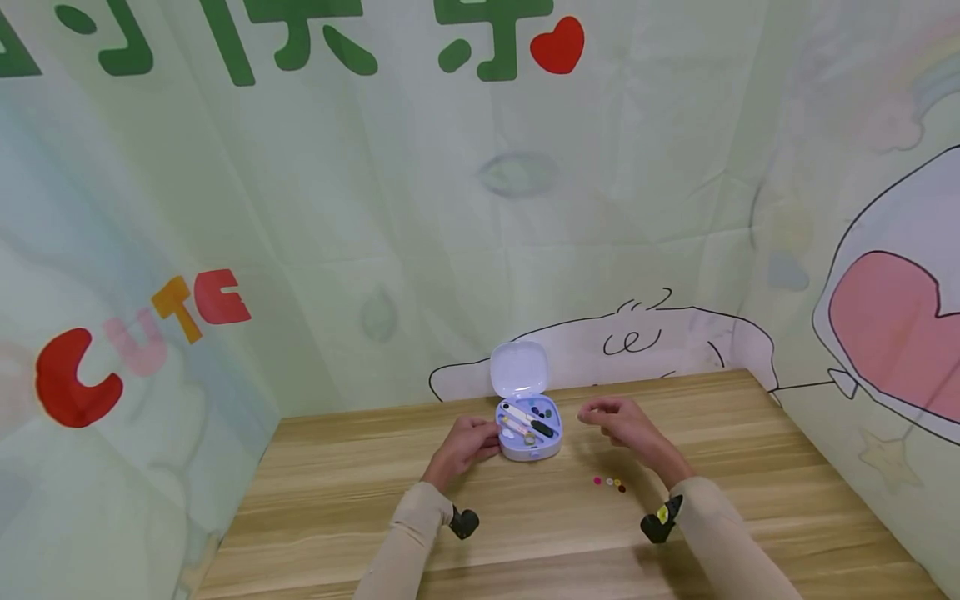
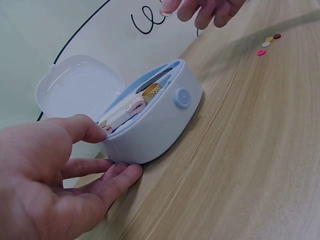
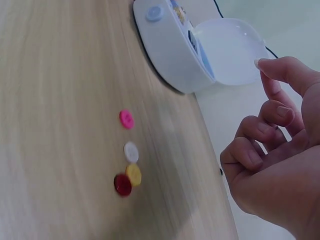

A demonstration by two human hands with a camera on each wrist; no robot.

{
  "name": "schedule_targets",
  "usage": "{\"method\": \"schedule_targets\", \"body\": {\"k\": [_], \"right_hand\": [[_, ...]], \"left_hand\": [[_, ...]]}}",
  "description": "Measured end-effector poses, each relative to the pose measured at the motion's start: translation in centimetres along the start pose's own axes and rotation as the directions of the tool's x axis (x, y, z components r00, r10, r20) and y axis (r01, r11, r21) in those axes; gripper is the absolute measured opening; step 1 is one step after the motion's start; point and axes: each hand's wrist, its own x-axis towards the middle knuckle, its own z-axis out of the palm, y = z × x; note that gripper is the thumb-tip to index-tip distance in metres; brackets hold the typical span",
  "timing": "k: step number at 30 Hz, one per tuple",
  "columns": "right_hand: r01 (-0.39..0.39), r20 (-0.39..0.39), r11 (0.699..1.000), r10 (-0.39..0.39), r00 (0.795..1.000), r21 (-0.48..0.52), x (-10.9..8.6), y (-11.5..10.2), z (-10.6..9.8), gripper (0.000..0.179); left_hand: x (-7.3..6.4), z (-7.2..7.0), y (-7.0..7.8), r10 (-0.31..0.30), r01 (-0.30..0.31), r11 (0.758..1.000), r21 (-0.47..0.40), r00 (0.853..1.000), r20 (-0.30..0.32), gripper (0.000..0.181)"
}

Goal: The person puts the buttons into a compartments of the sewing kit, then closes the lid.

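Observation:
A small white sewing box (image 1: 530, 451) stands on the wooden table with its lid (image 1: 520, 369) raised. My left hand (image 1: 467, 445) steadies the box's left side, thumb at the rim and fingers low against the wall. Inside lie white scissors (image 1: 517, 412), a dark-handled tool (image 1: 542, 428), a rolled tape measure (image 2: 135, 106), a gold ring-shaped piece (image 2: 151, 92) and several dark and green buttons (image 1: 540, 413). Right of the box, above the table, my right hand (image 1: 628, 429) has thumb and index fingertips together, other fingers curled; I cannot tell whether they pinch anything.
Loose buttons lie on the table in front of my right hand: pink (image 3: 126, 119), white (image 3: 131, 152), yellow (image 3: 133, 174) and dark red (image 3: 122, 184). A printed cloth (image 1: 420, 250) hangs behind the table (image 1: 337, 500), close behind the raised lid.

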Motion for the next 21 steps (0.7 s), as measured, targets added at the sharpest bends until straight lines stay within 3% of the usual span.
{"method": "schedule_targets", "body": {"k": [21], "right_hand": [[-0.025,-0.031,0.982,0.032,0.999,0.186,3.7,-2.4,3.8,0.028]], "left_hand": [[0.0,-0.2,0.1,-0.01,0.01,1.0,0.0,1.0,0.005,0.03]]}}
